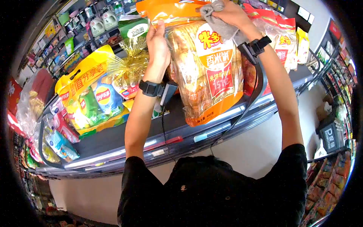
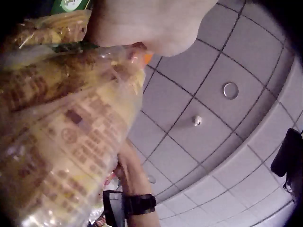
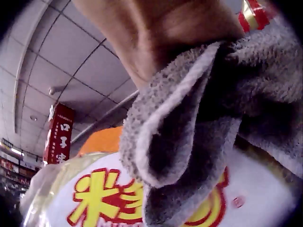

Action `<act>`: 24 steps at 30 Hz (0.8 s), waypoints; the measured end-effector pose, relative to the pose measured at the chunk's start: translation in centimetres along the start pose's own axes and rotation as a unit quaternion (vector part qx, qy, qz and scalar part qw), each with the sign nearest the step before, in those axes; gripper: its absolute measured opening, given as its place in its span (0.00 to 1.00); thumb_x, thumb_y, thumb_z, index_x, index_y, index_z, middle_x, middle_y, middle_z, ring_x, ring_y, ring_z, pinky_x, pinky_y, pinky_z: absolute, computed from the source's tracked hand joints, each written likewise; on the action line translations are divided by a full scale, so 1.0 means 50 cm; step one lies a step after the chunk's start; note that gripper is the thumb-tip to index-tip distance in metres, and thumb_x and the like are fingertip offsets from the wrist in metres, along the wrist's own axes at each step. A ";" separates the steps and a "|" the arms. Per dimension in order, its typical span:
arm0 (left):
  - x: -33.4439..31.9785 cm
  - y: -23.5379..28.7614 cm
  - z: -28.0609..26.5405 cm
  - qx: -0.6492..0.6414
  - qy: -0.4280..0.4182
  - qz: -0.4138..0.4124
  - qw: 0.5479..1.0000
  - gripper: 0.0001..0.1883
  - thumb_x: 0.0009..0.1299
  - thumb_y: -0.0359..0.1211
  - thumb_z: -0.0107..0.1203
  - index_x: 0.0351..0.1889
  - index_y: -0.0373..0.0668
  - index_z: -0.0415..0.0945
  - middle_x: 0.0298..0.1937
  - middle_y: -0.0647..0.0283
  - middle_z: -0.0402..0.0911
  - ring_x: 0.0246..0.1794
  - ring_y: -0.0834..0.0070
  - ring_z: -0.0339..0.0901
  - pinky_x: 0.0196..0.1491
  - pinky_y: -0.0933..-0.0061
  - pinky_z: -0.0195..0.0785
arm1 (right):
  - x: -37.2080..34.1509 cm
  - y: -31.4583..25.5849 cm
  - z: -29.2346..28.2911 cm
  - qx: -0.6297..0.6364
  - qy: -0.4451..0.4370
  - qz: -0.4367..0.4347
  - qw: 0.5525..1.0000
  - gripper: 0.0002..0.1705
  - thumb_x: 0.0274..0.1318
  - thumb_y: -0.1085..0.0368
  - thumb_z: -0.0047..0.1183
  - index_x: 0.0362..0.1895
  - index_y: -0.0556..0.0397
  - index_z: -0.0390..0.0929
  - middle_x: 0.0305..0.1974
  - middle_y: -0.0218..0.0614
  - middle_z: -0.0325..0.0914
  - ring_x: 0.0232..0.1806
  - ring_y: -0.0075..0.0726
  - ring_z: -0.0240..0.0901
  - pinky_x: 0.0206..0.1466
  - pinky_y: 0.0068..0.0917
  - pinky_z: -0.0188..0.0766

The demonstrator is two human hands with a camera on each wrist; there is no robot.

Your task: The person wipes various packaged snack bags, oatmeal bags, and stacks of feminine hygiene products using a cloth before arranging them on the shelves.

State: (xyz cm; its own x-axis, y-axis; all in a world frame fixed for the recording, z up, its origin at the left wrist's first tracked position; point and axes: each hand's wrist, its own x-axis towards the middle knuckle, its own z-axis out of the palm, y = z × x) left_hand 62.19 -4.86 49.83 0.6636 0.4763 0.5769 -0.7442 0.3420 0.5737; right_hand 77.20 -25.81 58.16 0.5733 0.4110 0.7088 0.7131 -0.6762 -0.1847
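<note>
A large clear and orange bag of rice crackers [image 1: 206,72] stands upright at the front of the shelf. My left hand [image 1: 158,47] grips its upper left edge, the thumb showing and the other fingers hidden behind it. A grey cloth [image 1: 227,28] is bunched in my right hand [image 1: 232,15] at the bag's upper right. In the right wrist view, folds of the cloth [image 3: 189,123] hang over the front print of the bag [image 3: 102,198]. The left wrist view shows the printed side of the bag [image 2: 71,146] close up, below the left hand [image 2: 147,23].
Left of the bag stand a gold-tied snack bag [image 1: 130,72] and a yellow multipack of chips [image 1: 89,94]. More red-topped cracker bags [image 1: 281,45] stand at the right. A price rail [image 1: 159,142] runs along the dark shelf's front edge. Small packets [image 1: 62,145] lie at the left end.
</note>
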 end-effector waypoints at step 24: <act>-0.057 0.170 -0.049 -0.046 0.013 0.038 0.998 0.12 0.79 0.34 0.50 0.54 0.37 0.73 0.51 0.63 0.79 0.53 0.75 0.74 0.61 0.69 0.63 | -0.046 0.029 -0.049 -0.154 0.080 0.149 0.974 0.26 0.54 0.55 0.59 0.52 0.56 0.69 0.32 0.50 0.81 0.37 0.56 0.82 0.40 0.47 0.79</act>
State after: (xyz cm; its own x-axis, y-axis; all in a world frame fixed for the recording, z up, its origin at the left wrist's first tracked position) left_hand 53.77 -1.33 51.64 0.6041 0.5241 0.6003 -0.7966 0.3761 0.4732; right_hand 75.93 -29.20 57.94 0.6488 0.0853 0.7562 0.3565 -0.9120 -0.2030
